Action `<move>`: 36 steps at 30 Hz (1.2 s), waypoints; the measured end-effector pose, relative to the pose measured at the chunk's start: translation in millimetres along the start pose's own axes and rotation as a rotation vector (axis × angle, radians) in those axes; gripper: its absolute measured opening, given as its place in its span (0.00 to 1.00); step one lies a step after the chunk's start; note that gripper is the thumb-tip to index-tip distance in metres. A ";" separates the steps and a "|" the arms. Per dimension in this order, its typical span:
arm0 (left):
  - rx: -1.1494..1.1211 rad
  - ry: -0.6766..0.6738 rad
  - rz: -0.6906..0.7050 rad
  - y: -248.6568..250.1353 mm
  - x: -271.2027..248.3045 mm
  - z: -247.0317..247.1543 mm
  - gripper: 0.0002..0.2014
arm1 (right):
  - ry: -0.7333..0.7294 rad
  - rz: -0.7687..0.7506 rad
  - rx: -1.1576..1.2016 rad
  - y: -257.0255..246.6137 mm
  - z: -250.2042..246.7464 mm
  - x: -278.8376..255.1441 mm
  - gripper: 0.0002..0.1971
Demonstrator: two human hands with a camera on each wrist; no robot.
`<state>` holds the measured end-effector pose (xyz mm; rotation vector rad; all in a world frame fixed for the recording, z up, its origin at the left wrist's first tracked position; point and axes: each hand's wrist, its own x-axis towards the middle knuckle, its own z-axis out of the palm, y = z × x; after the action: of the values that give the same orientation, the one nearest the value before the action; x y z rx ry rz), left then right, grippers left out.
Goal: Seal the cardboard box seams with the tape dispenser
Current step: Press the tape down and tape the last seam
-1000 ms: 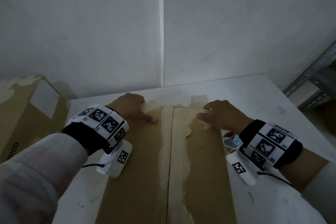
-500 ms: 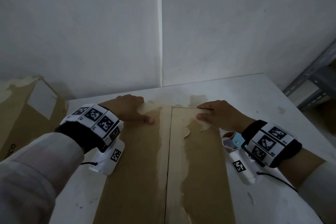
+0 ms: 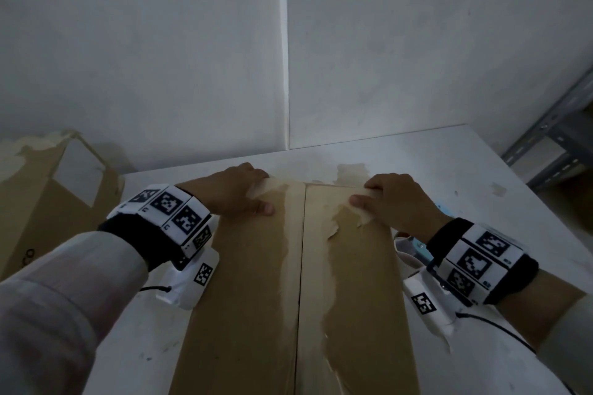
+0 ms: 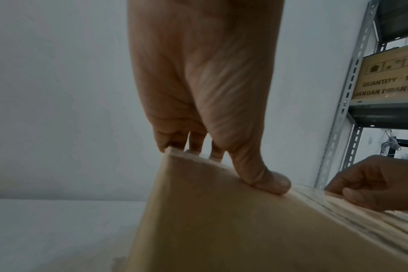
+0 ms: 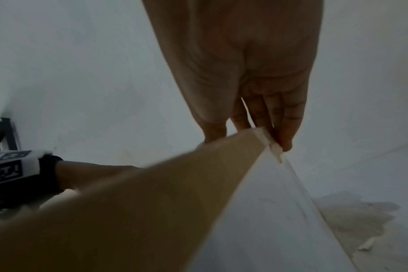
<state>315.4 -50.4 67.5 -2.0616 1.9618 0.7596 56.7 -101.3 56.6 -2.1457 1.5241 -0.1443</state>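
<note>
On the white table, the cardboard box lay with its flaps closed. The left hand gripped its far edge left of the centre seam, thumb pressing on top. The right hand gripped the same edge right of it.

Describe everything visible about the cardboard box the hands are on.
The cardboard box is brown and lies on the white table, its two top flaps meeting at a dark centre seam that runs away from the person. No tape shows on that seam. Pale torn patches flank it where the surface layer has peeled. The left hand and right hand each grip the far edge of a flap, thumb on top and fingers curled over the edge. The near end is out of frame.
</note>
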 end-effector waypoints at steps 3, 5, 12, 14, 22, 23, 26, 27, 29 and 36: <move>0.007 -0.008 0.001 -0.6 3.4 2.2 0.35 | -0.038 -0.030 0.066 -2.7 0.5 2.3 0.20; 0.019 -0.019 0.000 0.7 5.5 2.5 0.36 | -0.078 -0.052 0.045 -2.6 -0.9 4.8 0.20; 0.058 -0.042 -0.007 4.5 6.4 0.5 0.35 | -0.130 -0.099 0.018 -2.6 0.2 6.7 0.23; 0.062 -0.041 -0.016 6.7 4.0 -0.9 0.34 | -0.138 -0.120 -0.010 -2.1 0.2 6.3 0.25; 0.193 0.083 -0.008 35.3 -34.5 3.3 0.32 | -0.069 -0.216 0.029 1.2 7.2 2.2 0.23; 0.185 0.072 -0.001 38.7 -40.9 5.6 0.31 | -0.060 -0.217 0.040 0.6 7.9 2.0 0.22; 0.164 -0.056 0.017 44.8 -65.8 12.7 0.39 | -0.018 -0.235 -0.001 -1.2 7.7 -2.5 0.20; 0.182 -0.118 0.026 45.5 -75.0 17.2 0.42 | -0.009 -0.246 -0.034 0.3 8.3 -5.0 0.21; 0.212 -0.219 0.023 43.7 -91.5 29.9 0.48 | 0.012 -0.251 -0.064 -0.3 3.9 -21.0 0.25; 0.209 -0.234 -0.023 37.1 -102.4 52.9 0.49 | -0.227 -0.339 -0.063 0.0 22.0 -121.5 0.42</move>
<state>268.3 60.4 80.0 -1.7849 1.8037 0.7198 20.0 16.6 61.3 -2.3644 1.0453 0.0336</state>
